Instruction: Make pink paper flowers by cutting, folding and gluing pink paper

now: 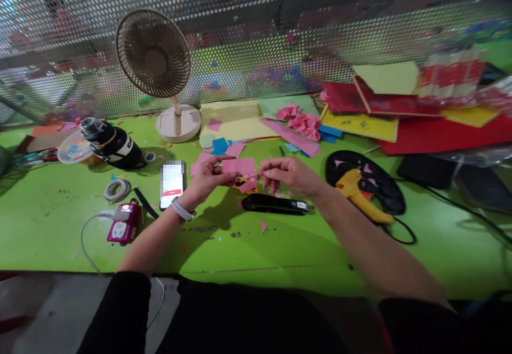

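Apparently the step in hand is fine work on pink paper: the left hand (210,178) pinches a flat pink sheet (242,166), smooth and roughly rectangular, that juts out to its right. Between the hands shows a smaller, creased pink scrap (248,185), and the next move seems to call for steady left fingers while the right hand (286,175), fingers curled beside the scrap, works delicately; whether it grips anything I cannot tell.

Toward ten o'clock on the desk (224,258), the black bottle (114,143) bears partial white capitals (129,142) — seemingly "EN". Toward two, dark handwritten characters (359,124) on a yellow card (370,128) are too blurred to read — as is the white label (301,204) at four, on the black stapler (270,203).
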`<move>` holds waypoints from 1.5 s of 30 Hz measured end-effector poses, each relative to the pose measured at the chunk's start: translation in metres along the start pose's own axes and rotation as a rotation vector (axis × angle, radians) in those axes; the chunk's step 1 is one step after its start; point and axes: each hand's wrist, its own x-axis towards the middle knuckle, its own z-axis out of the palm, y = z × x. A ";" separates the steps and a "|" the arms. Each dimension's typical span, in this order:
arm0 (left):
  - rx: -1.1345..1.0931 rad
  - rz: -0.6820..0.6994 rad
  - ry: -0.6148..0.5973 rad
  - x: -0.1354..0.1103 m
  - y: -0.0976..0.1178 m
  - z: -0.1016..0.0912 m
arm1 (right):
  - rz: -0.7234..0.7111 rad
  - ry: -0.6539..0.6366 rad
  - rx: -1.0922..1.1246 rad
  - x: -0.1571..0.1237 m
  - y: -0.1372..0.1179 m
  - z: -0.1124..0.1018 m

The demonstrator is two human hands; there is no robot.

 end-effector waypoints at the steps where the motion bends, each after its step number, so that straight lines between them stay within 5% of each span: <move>1: -0.004 -0.003 -0.004 0.000 0.000 0.001 | -0.001 0.004 0.004 0.000 -0.001 0.002; 15: 0.099 0.005 -0.125 -0.004 -0.001 0.005 | -0.049 -0.022 -0.120 -0.003 0.007 0.016; 20: 0.033 0.039 -0.027 0.001 0.012 -0.014 | -0.053 0.123 -0.057 -0.004 0.000 0.003; 24: -0.081 0.058 0.067 0.001 0.010 -0.007 | -0.088 0.280 0.071 -0.004 0.002 0.010; 31: -0.185 -0.014 0.014 -0.007 0.002 0.018 | 0.019 0.044 0.127 -0.012 0.010 0.038; 35: -0.152 -0.117 -0.033 -0.008 0.013 0.008 | -0.296 0.153 -0.040 -0.017 0.010 0.022; 40: -0.108 -0.178 -0.109 -0.007 0.014 0.004 | -0.826 0.242 -0.573 -0.013 0.013 0.016; 45: -0.075 -0.147 -0.075 -0.006 0.003 0.007 | -1.061 0.285 -0.814 -0.010 0.018 0.021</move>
